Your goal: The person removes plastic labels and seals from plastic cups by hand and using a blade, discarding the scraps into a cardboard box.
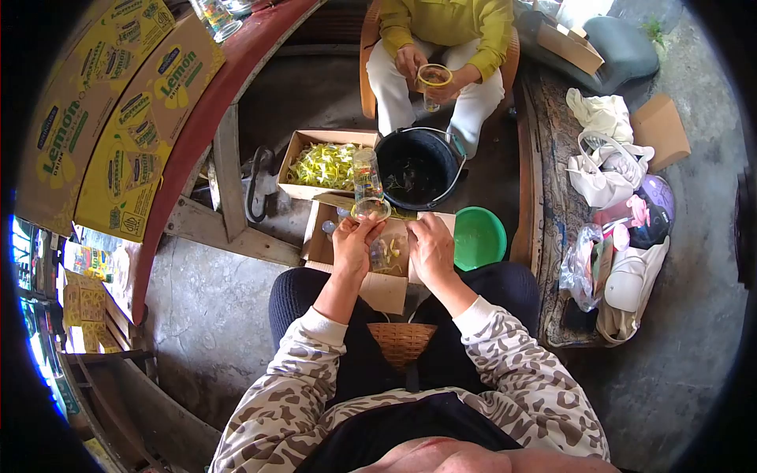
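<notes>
A clear printed plastic cup (pixel 368 177) is in my left hand (pixel 355 246), whose fingers pinch its rim at the near end. My right hand (pixel 431 247) is beside it on the right, fingers bent together above the edge of an open cardboard box (pixel 384 293); what they hold, if anything, is too small to make out. Inside that box lie more clear cups and some yellow pieces. Beyond it, a second box (pixel 303 191) is full of yellow-green strips (pixel 324 164). A small woven basket (pixel 401 344) rests between my legs.
A black bucket (pixel 443 147) stands ahead, with a green basin (pixel 479 239) to its right. Across from me a seated person (pixel 441 35) holds a cup. Lemon-drink cartons (pixel 150 126) stand on the left. Bags (pixel 607 177) lie on the bench at right.
</notes>
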The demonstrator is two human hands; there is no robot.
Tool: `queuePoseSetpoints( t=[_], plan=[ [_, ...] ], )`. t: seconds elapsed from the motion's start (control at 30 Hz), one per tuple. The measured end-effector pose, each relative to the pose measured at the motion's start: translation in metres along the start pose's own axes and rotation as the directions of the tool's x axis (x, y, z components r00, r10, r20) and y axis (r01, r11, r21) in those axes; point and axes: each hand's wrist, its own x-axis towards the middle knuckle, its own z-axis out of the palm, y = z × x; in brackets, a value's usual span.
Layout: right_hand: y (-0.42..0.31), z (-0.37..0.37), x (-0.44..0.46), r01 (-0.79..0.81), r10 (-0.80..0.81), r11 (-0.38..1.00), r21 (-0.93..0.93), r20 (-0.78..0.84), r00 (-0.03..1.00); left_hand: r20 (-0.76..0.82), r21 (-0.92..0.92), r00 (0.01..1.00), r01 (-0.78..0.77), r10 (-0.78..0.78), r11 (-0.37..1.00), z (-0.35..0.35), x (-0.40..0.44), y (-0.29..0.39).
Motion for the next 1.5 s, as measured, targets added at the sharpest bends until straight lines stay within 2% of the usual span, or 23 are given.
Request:
queuePoseSetpoints(
  t=[0.1,0.27,0.43,0.5,0.53,0.63,0.67,0.77,1.07,1.17,1.3,1.37,1.5],
  plan=[
    [-0.003,0.002,0.001,0.035,-0.035,0.999,-0.018,-0.033,0.999,0.027,-0.005,1.0,0.015,-0.015,1.0,-0.002,0.001,-0.002],
    [-0.007,0.009,0.0,-0.006,0.005,1.0,-0.031,-0.025,1.0,-0.008,0.01,1.0,-0.014,0.014,1.0,0.0,-0.001,-0.004],
    [0.0,0.016,0.002,-0.064,0.066,0.995,-0.07,0.017,0.998,0.023,0.048,1.0,0.017,-0.018,0.999,0.002,-0.007,-0.016],
    [0.006,0.02,0.007,-0.133,0.135,0.99,0.056,-0.04,0.99,0.009,0.039,0.999,0.036,-0.036,0.999,0.006,-0.009,-0.016],
    [0.006,0.018,0.008,-0.218,0.22,0.97,0.108,-0.01,0.975,0.025,0.047,0.998,0.051,-0.053,0.998,0.004,-0.006,-0.013],
    [0.009,0.012,0.006,-0.256,0.263,0.942,0.216,-0.003,0.965,0.008,0.051,0.998,0.067,-0.067,0.996,-0.003,0.0,-0.006],
    [0.01,0.008,0.004,-0.267,0.269,0.945,0.191,0.016,0.963,-0.02,0.048,0.997,0.071,-0.07,0.996,-0.005,0.002,-0.004],
    [0.005,0.001,0.004,-0.224,0.228,0.957,0.184,0.002,0.974,0.003,-0.044,0.998,0.067,-0.067,0.997,-0.007,0.003,-0.001],
    [-0.009,-0.003,0.001,-0.177,0.17,0.976,0.127,0.065,0.983,0.025,-0.097,0.998,0.053,-0.051,0.994,-0.013,0.007,0.003],
    [-0.006,0.002,-0.001,-0.145,0.142,0.985,0.095,0.032,0.989,0.0,-0.106,0.997,0.073,-0.074,0.992,-0.006,0.002,0.003],
    [-0.001,0.007,0.0,-0.17,0.169,0.983,0.073,0.026,0.985,0.036,-0.113,0.992,0.123,-0.119,0.986,-0.007,0.001,-0.003],
    [-0.001,0.006,0.002,-0.213,0.209,0.966,0.143,0.042,0.977,-0.001,-0.115,0.993,0.116,-0.117,0.987,-0.008,0.003,-0.003],
    [-0.009,-0.001,0.002,-0.206,0.198,0.97,0.13,0.075,0.977,-0.024,-0.113,0.995,0.098,-0.101,0.989,-0.01,0.005,0.004]
  ],
)
